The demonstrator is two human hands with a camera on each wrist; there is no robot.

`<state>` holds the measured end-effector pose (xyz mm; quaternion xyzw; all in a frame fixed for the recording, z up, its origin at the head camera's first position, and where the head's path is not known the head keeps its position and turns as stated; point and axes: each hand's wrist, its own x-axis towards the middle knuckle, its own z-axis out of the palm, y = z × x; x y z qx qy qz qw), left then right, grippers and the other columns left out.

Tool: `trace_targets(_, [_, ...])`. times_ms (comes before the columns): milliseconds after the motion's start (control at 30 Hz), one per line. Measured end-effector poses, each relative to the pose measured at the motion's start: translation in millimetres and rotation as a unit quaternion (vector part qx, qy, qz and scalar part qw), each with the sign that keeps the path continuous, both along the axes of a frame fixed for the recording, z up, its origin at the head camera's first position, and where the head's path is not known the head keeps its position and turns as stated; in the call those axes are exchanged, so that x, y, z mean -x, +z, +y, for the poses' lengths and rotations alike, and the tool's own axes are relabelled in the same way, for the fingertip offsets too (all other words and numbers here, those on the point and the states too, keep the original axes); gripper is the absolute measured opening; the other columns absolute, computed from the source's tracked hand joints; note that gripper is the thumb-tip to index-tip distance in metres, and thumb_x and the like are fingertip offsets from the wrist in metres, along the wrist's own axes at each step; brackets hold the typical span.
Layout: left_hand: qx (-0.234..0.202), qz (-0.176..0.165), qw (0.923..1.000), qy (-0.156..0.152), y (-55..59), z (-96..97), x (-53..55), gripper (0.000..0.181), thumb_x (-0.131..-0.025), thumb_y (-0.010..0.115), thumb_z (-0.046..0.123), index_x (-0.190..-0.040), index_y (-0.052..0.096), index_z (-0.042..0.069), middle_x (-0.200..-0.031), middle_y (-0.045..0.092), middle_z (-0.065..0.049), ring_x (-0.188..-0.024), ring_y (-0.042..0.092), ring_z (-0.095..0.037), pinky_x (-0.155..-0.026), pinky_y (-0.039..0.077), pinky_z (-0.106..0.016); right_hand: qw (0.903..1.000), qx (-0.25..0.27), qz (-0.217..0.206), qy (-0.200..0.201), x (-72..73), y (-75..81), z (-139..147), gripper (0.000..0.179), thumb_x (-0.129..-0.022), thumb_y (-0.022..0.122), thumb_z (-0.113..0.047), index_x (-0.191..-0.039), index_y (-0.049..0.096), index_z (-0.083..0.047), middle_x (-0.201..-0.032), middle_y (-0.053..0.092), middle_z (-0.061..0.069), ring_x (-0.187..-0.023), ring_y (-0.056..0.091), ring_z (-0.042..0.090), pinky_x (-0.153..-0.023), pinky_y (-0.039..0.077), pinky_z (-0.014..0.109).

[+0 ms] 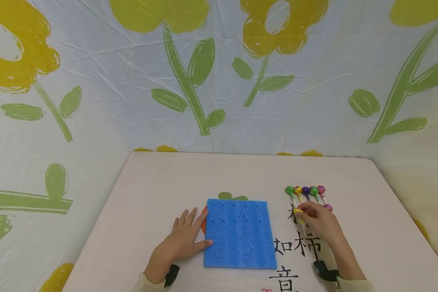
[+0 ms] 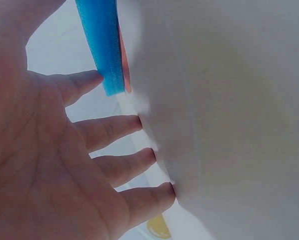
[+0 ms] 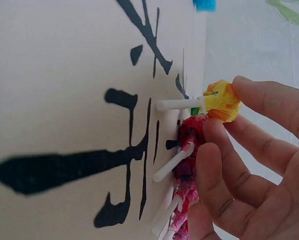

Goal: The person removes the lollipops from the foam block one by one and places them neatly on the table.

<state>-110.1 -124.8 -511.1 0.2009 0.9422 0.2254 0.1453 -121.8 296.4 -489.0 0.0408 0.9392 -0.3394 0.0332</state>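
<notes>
My right hand (image 1: 319,221) pinches a lollipop with a yellow wrapper (image 3: 222,101) by its head; the white stick points away from the fingers. Just beyond that hand, several lollipops (image 1: 305,190) in green, yellow, purple and pink wrappers lie in a row on the table. A pink-wrapped lollipop (image 3: 190,145) sits close under the fingers in the right wrist view. My left hand (image 1: 184,239) is spread flat, its thumb and index fingertip at the left edge of a blue foam block (image 1: 239,243). Two rows of small dark holes run across the far part of the block.
The pale table (image 1: 160,178) bears large black written characters (image 1: 306,245) right of the foam block. An orange and green print shows from under the block's left and far edges. A flowered cloth (image 1: 211,81) hangs behind and beside the table.
</notes>
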Motion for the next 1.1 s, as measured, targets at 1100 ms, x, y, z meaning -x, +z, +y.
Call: trace_targets(1100, [-0.001,-0.001,1.0000,0.000,-1.7,2.7,0.0,0.089,-0.091,0.063,0.060,-0.159,0.028,0.017,-0.160,0.024,-0.023,-0.146,0.015,-0.050,-0.110,0.015,-0.071,0.9989,-0.039,-0.012,-0.022,-1.9,-2.7,-7.7,0.036,-0.094,0.071,-0.028,-0.119,0.062,-0.003,-0.082,0.060,0.006,-0.069,0.052,0.022,-0.056,0.042,0.033])
